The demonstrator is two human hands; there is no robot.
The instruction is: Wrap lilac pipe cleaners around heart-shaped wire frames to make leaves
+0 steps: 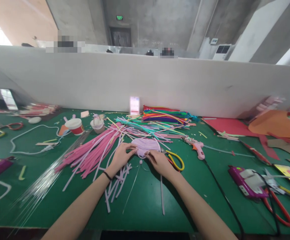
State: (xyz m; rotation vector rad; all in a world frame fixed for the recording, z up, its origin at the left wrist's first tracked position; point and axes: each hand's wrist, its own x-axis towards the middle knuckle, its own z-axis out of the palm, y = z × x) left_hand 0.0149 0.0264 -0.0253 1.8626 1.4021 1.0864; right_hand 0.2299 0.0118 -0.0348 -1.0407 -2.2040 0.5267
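A flat, rounded piece made of lilac pipe cleaners (148,144) lies in front of me on the green table. At its lower left edge, the fingertips of my left hand (123,154) pinch it. My right hand (159,162) grips the lower right edge, with thumb and forefinger close together. Just below the piece sits a small lilac ball (141,162), with a thin wire running down from it. Cut lilac pipe cleaner strips (120,181) are scattered beside my left wrist. Yellow-and-red-handled scissors (177,161) rest right of my right hand.
Pink pipe cleaners (92,151) and clear thin rods (47,176) lie left. Multicoloured pipe cleaners (163,115) are heaped behind, near a phone (134,106). To the right are a pink glue gun (199,149), its cord, and a purple power strip (247,186). A white partition (97,80) closes the back.
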